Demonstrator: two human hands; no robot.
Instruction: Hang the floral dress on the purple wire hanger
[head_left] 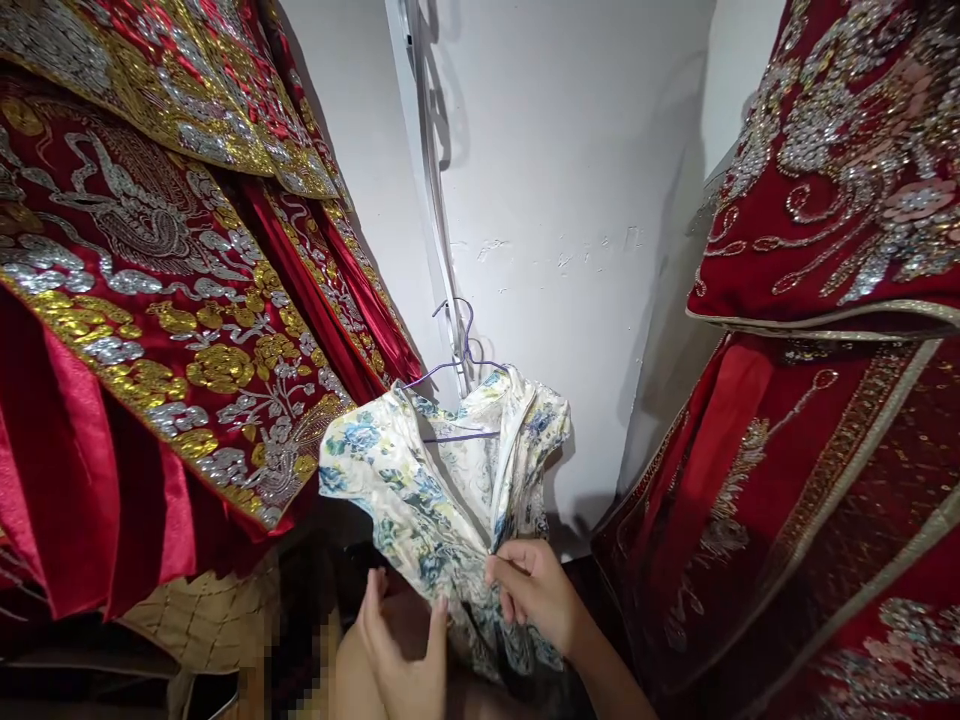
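Observation:
A white short-sleeved dress with blue and yellow flowers hangs on a thin purple hanger. Its front falls apart in a deep V, showing the inner side. At the bottom of that V, my right hand pinches the fabric edge between thumb and fingers. Whether a zip pull is in the pinch, I cannot tell. My left hand is at the dress's lower left side, thumb and fingers spread apart, the thumb close to or touching the cloth. The lower part of the dress bunches up and goes into shadow.
On the left hangs a red garment with gold and silver embroidery. Another red beaded gown hangs on the right. A metal rail runs down the white wall, carrying the hanger's hook. A tan quilted item lies lower left.

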